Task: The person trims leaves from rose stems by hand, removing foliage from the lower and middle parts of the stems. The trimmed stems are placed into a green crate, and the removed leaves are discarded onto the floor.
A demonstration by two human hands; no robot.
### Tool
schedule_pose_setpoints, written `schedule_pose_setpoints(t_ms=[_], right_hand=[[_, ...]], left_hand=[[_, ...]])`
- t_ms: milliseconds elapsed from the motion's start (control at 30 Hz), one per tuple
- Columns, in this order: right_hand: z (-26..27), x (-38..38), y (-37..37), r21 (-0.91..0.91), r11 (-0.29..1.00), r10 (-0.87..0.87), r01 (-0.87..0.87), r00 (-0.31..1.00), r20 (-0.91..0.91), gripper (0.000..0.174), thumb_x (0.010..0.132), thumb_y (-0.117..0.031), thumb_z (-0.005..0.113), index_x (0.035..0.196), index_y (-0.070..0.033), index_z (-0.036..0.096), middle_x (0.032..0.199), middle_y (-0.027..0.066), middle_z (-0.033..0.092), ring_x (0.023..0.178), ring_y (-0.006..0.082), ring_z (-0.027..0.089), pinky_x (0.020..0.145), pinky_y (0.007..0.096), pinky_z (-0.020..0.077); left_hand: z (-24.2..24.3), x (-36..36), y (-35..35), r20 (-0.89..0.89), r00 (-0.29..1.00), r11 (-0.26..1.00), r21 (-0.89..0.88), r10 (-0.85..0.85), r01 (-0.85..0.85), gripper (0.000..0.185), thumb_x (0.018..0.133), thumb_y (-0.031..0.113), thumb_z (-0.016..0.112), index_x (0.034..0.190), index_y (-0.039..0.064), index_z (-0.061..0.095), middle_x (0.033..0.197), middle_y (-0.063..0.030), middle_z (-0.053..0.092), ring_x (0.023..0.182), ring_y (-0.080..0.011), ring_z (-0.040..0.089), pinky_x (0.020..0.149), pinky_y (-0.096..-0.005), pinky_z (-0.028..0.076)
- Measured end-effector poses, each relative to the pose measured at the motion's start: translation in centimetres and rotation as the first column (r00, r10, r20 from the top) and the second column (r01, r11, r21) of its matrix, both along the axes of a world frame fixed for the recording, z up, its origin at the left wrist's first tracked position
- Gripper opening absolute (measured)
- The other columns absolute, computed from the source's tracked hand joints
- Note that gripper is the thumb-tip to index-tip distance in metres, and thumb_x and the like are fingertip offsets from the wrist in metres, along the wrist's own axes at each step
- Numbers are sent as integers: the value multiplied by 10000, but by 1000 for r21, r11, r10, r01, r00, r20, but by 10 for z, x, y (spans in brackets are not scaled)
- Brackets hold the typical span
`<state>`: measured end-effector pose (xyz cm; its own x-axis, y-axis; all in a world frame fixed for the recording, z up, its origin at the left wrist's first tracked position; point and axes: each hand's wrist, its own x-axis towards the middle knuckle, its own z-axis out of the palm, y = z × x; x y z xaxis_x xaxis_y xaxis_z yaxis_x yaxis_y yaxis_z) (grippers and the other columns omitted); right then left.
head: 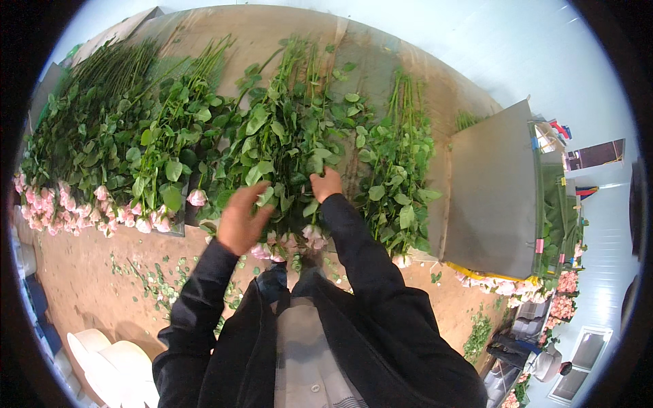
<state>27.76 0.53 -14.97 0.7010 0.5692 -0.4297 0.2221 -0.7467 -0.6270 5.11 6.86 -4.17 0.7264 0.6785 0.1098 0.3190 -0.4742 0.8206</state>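
Note:
Long-stemmed pink roses lie in bunches on a table, stems away from me and blooms along the near edge. My right hand has its fingers bent at the leafy stems of the middle bunch; leaves hide the fingertips. At that bunch's left side, my left hand is raised over the leaves, blurred, with fingers and thumb apart and nothing held. Pink blooms show between my forearms. A smaller bunch lies to the right, and a large pile of roses covers the left side.
A grey upright panel stands at the table's right end, with more roses beyond. Cut leaves litter the brown floor. White rounded objects are at lower left. Another person stands far off at lower right.

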Motion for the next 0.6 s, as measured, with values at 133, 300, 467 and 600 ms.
schedule_pose_setpoints(t_ms=[133, 300, 467, 600], right_hand=[[-9, 22, -33, 96, 792, -464, 603, 697, -547, 510, 957, -197, 489, 1415, -33, 338, 1351, 217, 438, 1180, 349, 482, 980, 466, 441], [-12, 32, -66, 157, 933, -275, 325, 922, -274, 473, 960, -137, 460, 1393, 2, 329, 1258, 207, 504, 1092, 367, 524, 926, 488, 469], [-16, 36, -81, 298, 923, -199, 244, 965, -173, 522, 943, -216, 507, 1373, 28, 341, 1226, 227, 529, 1066, 394, 539, 892, 498, 455], [-15, 44, -88, 246, 940, -196, 238, 963, -182, 581, 944, -161, 486, 1430, 28, 230, 1355, 266, 411, 1142, 418, 497, 931, 507, 452]], left_hand=[[-20, 52, -42, -35, 996, 985, -159, -80, 73, 468, 848, 180, 632, 1259, 0, 498, 1086, -205, 590, 983, -340, 585, 851, -387, 469], [-69, 104, -54, -221, 975, 999, 17, 37, -34, 423, 859, 202, 588, 1205, -26, 502, 1112, -258, 561, 1007, -425, 550, 858, -458, 458], [-81, 139, -46, -497, 844, 977, 158, 205, -144, 426, 839, 331, 639, 1136, 44, 536, 1144, -192, 511, 1001, -385, 567, 792, -475, 497], [-84, 152, -37, -592, 771, 957, 279, 233, -75, 334, 802, 266, 652, 1036, 45, 565, 1113, -172, 536, 997, -375, 574, 772, -470, 514]])
